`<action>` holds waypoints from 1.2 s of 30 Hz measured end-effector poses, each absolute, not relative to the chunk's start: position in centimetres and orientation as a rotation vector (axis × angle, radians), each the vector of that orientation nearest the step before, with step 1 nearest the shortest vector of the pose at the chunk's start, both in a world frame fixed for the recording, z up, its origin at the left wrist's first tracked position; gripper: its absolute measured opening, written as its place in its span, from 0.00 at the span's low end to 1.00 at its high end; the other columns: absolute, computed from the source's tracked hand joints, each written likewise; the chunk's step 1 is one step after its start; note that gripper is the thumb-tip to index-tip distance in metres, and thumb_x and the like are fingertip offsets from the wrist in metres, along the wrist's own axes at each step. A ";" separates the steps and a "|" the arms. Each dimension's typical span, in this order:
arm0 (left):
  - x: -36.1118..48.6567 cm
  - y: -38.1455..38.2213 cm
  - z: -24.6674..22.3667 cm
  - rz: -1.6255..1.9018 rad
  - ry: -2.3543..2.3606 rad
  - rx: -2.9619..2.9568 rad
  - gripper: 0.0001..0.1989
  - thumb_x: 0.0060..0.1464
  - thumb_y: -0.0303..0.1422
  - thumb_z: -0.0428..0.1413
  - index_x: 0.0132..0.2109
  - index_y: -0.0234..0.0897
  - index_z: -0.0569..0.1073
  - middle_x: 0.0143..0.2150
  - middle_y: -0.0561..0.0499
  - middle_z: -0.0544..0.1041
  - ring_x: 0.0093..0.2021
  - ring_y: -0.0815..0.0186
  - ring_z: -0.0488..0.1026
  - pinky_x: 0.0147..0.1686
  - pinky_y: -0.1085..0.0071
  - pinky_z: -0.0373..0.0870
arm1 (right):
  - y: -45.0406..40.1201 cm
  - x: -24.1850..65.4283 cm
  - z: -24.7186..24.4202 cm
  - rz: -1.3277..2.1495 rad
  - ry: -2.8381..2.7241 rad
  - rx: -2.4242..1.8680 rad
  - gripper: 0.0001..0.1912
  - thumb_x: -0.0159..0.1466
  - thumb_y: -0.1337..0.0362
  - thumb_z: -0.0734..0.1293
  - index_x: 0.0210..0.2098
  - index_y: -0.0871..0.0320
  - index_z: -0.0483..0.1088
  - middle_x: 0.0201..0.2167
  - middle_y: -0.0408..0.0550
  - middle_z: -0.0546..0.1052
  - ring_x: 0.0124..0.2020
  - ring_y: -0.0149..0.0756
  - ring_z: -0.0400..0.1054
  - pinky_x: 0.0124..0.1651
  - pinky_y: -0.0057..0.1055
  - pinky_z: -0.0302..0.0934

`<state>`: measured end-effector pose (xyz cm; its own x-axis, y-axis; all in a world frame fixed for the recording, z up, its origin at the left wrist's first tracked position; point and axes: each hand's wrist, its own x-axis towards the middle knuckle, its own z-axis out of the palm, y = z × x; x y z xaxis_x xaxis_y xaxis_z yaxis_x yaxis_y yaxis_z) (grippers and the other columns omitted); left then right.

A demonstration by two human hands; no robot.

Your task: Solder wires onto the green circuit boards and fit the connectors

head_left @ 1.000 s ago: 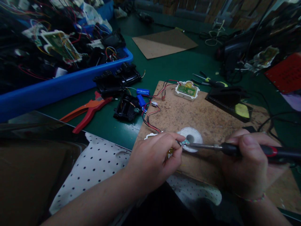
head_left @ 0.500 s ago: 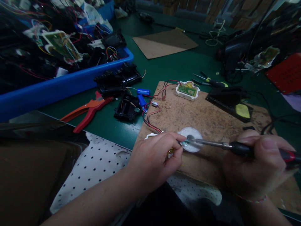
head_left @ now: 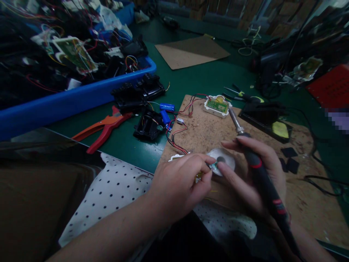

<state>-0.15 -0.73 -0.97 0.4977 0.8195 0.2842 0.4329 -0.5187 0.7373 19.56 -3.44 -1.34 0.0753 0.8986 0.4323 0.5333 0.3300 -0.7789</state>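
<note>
My left hand (head_left: 185, 178) pinches a small green circuit board (head_left: 214, 166) at the near edge of a pale round spool (head_left: 227, 160). In my right hand (head_left: 261, 171) lies a soldering iron (head_left: 255, 160), its tip pointing up and away from me. The thumb of that hand reaches to the small board, touching or almost touching it. Partly under my left hand sits a white-framed module (head_left: 177, 157) with red and black wires. Another white-cased circuit board (head_left: 217, 105) rests at the far side of the brown work board (head_left: 201, 134).
A blue bin (head_left: 81, 95) heaped with black housings and wires stands left. Orange-red pliers (head_left: 103, 127), black housings (head_left: 148, 125) and blue cylinders (head_left: 167, 107) lie before it. At right are an iron stand with yellow sponge (head_left: 280, 129), black pads (head_left: 292, 165) and cutters (head_left: 242, 95).
The soldering iron has swung off the small board and now points away, upward. My right hand has moved left, its thumb reaching the board. My left hand stays put.
</note>
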 end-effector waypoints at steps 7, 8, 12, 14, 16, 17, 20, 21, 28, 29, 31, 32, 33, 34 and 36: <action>-0.4 -0.5 -0.5 0.879 1.010 2.047 0.04 0.60 0.27 0.58 0.35 0.38 0.72 0.47 0.55 0.83 0.30 0.73 0.76 0.34 0.73 0.70 | -3.1 19.6 -2.0 0.657 -1.472 -1.313 0.37 0.53 0.68 0.77 0.60 0.48 0.65 0.53 0.47 0.76 0.56 0.45 0.73 0.60 0.46 0.67; -0.8 -0.5 -0.4 0.882 1.034 1.988 0.03 0.60 0.28 0.58 0.36 0.38 0.73 0.47 0.54 0.83 0.26 0.75 0.74 0.31 0.73 0.70 | -3.1 19.6 -2.1 0.675 -1.448 -1.312 0.37 0.53 0.68 0.78 0.60 0.48 0.65 0.54 0.48 0.76 0.56 0.46 0.72 0.60 0.48 0.68; -3.0 -0.6 0.2 0.883 1.150 1.713 0.08 0.66 0.35 0.53 0.44 0.39 0.76 0.44 0.49 0.83 0.22 0.74 0.68 0.23 0.74 0.67 | -3.1 19.5 -2.2 0.686 -1.417 -1.322 0.37 0.53 0.66 0.78 0.60 0.47 0.66 0.54 0.48 0.76 0.56 0.48 0.73 0.62 0.54 0.66; -4.1 -0.9 0.3 0.873 1.167 1.639 0.12 0.67 0.38 0.51 0.48 0.39 0.76 0.34 0.50 0.81 0.22 0.72 0.68 0.21 0.74 0.64 | -3.2 19.5 -2.1 0.689 -1.426 -1.323 0.37 0.53 0.66 0.78 0.59 0.45 0.66 0.54 0.47 0.76 0.56 0.48 0.73 0.63 0.55 0.65; -4.9 -1.0 0.4 0.843 1.157 1.663 0.13 0.64 0.41 0.56 0.50 0.39 0.76 0.25 0.54 0.77 0.20 0.71 0.66 0.19 0.74 0.62 | -3.2 19.5 -2.0 0.696 -1.425 -1.329 0.37 0.53 0.66 0.78 0.59 0.45 0.66 0.54 0.47 0.76 0.56 0.49 0.73 0.63 0.57 0.64; -5.0 -1.1 0.4 0.829 1.154 1.709 0.14 0.61 0.41 0.59 0.50 0.39 0.76 0.25 0.55 0.76 0.19 0.72 0.65 0.19 0.74 0.62 | -3.2 19.4 -2.0 0.698 -1.423 -1.332 0.36 0.53 0.66 0.78 0.59 0.45 0.66 0.54 0.47 0.76 0.56 0.49 0.72 0.64 0.57 0.63; -5.0 -1.1 0.2 0.806 1.131 1.887 0.14 0.55 0.37 0.66 0.48 0.39 0.78 0.40 0.51 0.82 0.24 0.73 0.70 0.26 0.74 0.69 | -3.2 19.3 -2.0 0.700 -1.417 -1.318 0.36 0.53 0.67 0.78 0.59 0.45 0.66 0.55 0.48 0.75 0.57 0.48 0.72 0.64 0.55 0.63; -4.9 -1.0 0.1 0.808 1.116 1.933 0.10 0.56 0.35 0.65 0.45 0.39 0.79 0.47 0.50 0.81 0.28 0.72 0.74 0.31 0.73 0.72 | -3.2 19.3 -2.0 0.698 -1.415 -1.311 0.36 0.53 0.67 0.78 0.59 0.45 0.66 0.55 0.48 0.75 0.56 0.47 0.72 0.64 0.54 0.64; -6.1 -0.8 -0.3 0.803 1.048 1.992 0.07 0.62 0.32 0.60 0.44 0.44 0.82 0.46 0.56 0.85 0.49 0.65 0.81 0.54 0.69 0.74 | -3.2 19.2 -2.1 0.679 -1.403 -1.303 0.38 0.50 0.70 0.79 0.58 0.48 0.67 0.54 0.50 0.76 0.56 0.47 0.73 0.63 0.50 0.66; -6.4 -0.8 -0.3 0.797 1.049 2.003 0.07 0.62 0.32 0.59 0.44 0.45 0.82 0.46 0.56 0.85 0.48 0.66 0.81 0.52 0.70 0.75 | -3.2 19.2 -2.1 0.682 -1.397 -1.300 0.39 0.49 0.70 0.79 0.58 0.48 0.68 0.54 0.50 0.76 0.56 0.47 0.73 0.62 0.50 0.66; -6.9 -0.9 -0.4 0.778 1.071 2.031 0.07 0.63 0.34 0.58 0.44 0.45 0.83 0.46 0.55 0.85 0.45 0.66 0.82 0.48 0.71 0.76 | -3.2 19.2 -2.1 0.690 -1.383 -1.291 0.39 0.49 0.70 0.79 0.58 0.47 0.68 0.55 0.50 0.75 0.56 0.47 0.73 0.62 0.50 0.66; -7.1 -0.9 -0.4 0.760 1.088 2.043 0.08 0.64 0.35 0.58 0.44 0.45 0.83 0.45 0.55 0.85 0.43 0.66 0.82 0.46 0.71 0.76 | -3.2 19.1 -2.1 0.692 -1.377 -1.283 0.39 0.48 0.71 0.79 0.58 0.47 0.69 0.55 0.50 0.75 0.56 0.47 0.73 0.63 0.50 0.66; -7.2 -0.8 -0.5 0.737 1.110 2.051 0.09 0.64 0.36 0.57 0.44 0.45 0.83 0.44 0.55 0.85 0.42 0.65 0.82 0.44 0.71 0.76 | -3.1 19.1 -2.1 0.694 -1.375 -1.277 0.39 0.48 0.71 0.79 0.58 0.46 0.69 0.55 0.49 0.74 0.56 0.47 0.73 0.63 0.49 0.65; -7.3 -0.8 -0.5 0.717 1.132 2.054 0.09 0.65 0.36 0.57 0.44 0.45 0.83 0.43 0.54 0.85 0.40 0.65 0.82 0.42 0.70 0.75 | -3.1 19.0 -2.1 0.695 -1.374 -1.273 0.39 0.48 0.71 0.79 0.57 0.46 0.69 0.56 0.48 0.73 0.56 0.46 0.73 0.63 0.47 0.65; -7.3 -0.8 -0.5 0.684 1.180 2.050 0.10 0.65 0.36 0.56 0.44 0.44 0.83 0.40 0.54 0.85 0.38 0.64 0.81 0.39 0.70 0.74 | -3.0 18.9 -2.0 0.691 -1.376 -1.262 0.39 0.48 0.73 0.78 0.57 0.45 0.70 0.56 0.47 0.72 0.55 0.44 0.73 0.62 0.43 0.67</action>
<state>-7.25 -0.76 -0.54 0.4542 0.8840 0.1104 0.5349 -0.3697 0.7598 18.89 -3.01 -2.02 0.1577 0.9338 0.3213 0.3002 0.2646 -0.9164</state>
